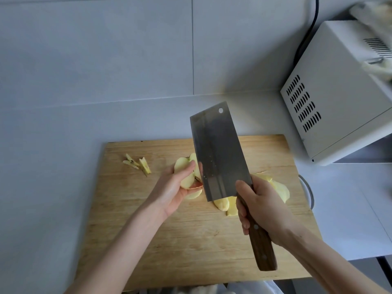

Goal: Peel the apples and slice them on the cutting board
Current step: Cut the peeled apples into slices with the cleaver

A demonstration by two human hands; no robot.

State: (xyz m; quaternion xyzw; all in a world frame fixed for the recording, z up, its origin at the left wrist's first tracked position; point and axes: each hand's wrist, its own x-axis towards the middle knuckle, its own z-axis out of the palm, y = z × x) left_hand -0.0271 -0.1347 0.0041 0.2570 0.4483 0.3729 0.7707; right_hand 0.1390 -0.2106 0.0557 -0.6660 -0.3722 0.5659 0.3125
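Above wooden board, rectangular steel cleaver, apple

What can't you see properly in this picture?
Head view only:
- Apple piece in the left hand: the fingers and the cleaver cover part, so the remaining peel is unclear.
- Slices on the cutting board: the blade and right hand hide some, so they can't be counted.
- Things atop the white appliance: blurred and cut off by the edge.
- Round rim: mostly behind the board.
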